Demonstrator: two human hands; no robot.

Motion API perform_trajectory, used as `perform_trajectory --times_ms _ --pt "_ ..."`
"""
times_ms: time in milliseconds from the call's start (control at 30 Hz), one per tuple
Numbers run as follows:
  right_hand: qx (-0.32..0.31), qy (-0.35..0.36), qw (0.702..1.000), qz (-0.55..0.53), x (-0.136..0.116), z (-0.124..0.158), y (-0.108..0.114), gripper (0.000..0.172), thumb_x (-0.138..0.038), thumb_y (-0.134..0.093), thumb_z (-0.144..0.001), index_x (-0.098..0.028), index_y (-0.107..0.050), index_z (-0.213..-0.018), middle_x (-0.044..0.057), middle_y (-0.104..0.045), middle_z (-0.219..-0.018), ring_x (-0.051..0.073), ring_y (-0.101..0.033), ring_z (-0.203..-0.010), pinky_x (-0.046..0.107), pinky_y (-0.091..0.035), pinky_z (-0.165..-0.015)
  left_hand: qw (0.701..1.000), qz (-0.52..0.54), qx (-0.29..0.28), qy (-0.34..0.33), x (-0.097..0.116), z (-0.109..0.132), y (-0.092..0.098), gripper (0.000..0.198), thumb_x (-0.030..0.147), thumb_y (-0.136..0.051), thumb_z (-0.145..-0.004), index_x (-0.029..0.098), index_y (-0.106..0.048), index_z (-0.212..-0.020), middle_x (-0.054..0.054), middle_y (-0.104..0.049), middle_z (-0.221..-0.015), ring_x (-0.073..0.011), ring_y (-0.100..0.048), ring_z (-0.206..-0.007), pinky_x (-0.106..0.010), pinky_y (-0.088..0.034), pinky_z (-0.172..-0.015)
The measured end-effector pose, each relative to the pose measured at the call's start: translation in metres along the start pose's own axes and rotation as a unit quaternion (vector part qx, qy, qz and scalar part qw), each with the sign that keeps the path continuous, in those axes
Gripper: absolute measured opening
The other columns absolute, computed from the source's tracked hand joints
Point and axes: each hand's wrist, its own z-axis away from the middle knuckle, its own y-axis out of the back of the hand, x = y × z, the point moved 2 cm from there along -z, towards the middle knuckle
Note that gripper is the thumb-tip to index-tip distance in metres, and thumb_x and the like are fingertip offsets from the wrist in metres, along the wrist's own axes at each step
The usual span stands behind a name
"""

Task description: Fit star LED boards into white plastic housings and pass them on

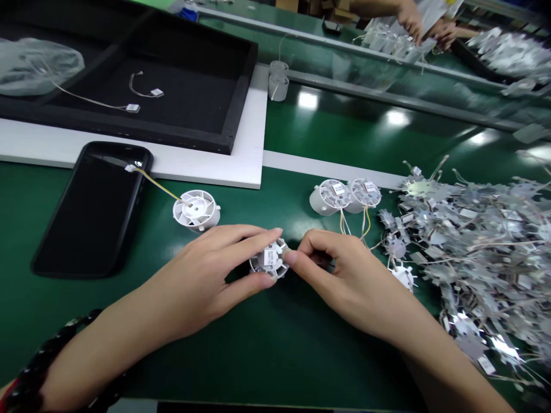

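Observation:
A small white round fan housing (pixel 270 259) with a labelled, star-shaped piece on top sits on the green table between my hands. My left hand (pixel 215 267) grips it, thumb and forefinger closed on its near and far sides. My right hand (pixel 340 269) is pinched at the housing's right edge; what lies between its fingertips, if anything, is hidden. Two similar housings (pixel 331 197) with labels and thin wires stand just beyond my right hand. Past my left hand is another fan housing (pixel 197 210), with a yellow-and-white wire ending in a white connector.
A black phone (pixel 92 212) lies at the left. Behind it, a black tray (pixel 185 120) holds small wired parts and a plastic bag. A large heap of star-shaped wired pieces (pixel 486 252) covers the right side. Across the line, another person's hands (pixel 413 23) handle white parts.

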Motion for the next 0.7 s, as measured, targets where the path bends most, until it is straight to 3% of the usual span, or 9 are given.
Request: perform_trajectory --times_ms 133,267,433,567,700 --pt "-0.003 -0.002 1.000 0.007 0.002 0.001 -0.002 0.038 -0.034 -0.055 -0.098 -0.020 -0.046 -0.063 -0.004 -0.051 -0.059 0.010 -0.043 -0.054 0.026 -0.028 -0.049 1.000 -0.027 -0.006 -0.008 0.001 0.002 -0.004 0.050 0.051 -0.053 -0.101 0.032 -0.048 -0.147 -0.005 -0.058 -0.145 -0.0288 -0.049 -0.138 -0.052 -0.038 -0.118" --pt "0.000 -0.006 1.000 0.011 0.003 0.003 -0.002 0.034 -0.033 -0.057 -0.097 -0.020 -0.052 -0.066 -0.003 -0.057 -0.064 0.012 -0.050 -0.058 0.026 -0.034 -0.053 0.999 -0.017 -0.022 -0.018 0.003 0.001 -0.007 0.052 0.047 -0.054 -0.101 0.029 -0.041 -0.148 -0.005 -0.055 -0.148 -0.0251 -0.046 -0.142 -0.051 -0.032 -0.123" --pt "0.021 0.013 1.000 -0.002 0.006 0.006 0.004 0.007 -0.029 -0.064 -0.096 -0.023 -0.067 -0.093 -0.002 -0.074 -0.092 0.016 -0.067 -0.082 0.028 -0.047 -0.072 0.999 -0.007 -0.030 -0.015 0.005 -0.002 -0.006 0.046 0.043 -0.057 -0.101 0.028 -0.045 -0.142 -0.005 -0.061 -0.141 -0.0250 -0.052 -0.137 -0.054 -0.028 -0.125" --pt "0.038 0.096 0.994 0.045 0.010 0.009 0.002 0.011 -0.018 -0.062 -0.097 -0.023 -0.071 -0.097 -0.002 -0.077 -0.092 0.017 -0.069 -0.080 0.030 -0.047 -0.074 1.000 -0.003 -0.026 -0.013 0.004 -0.002 -0.005 0.045 0.043 -0.060 -0.099 0.028 -0.047 -0.139 -0.005 -0.063 -0.136 -0.0257 -0.055 -0.132 -0.055 -0.027 -0.125" --pt "0.086 0.209 0.962 0.151 0.013 0.010 -0.004 0.016 -0.007 -0.057 -0.096 -0.015 -0.071 -0.097 0.004 -0.074 -0.086 0.018 -0.063 -0.074 0.033 -0.042 -0.073 1.000 -0.007 -0.013 -0.021 0.003 -0.002 -0.002 0.045 0.042 -0.064 -0.097 0.029 -0.047 -0.137 -0.003 -0.064 -0.133 -0.0228 -0.058 -0.128 -0.054 -0.024 -0.126"
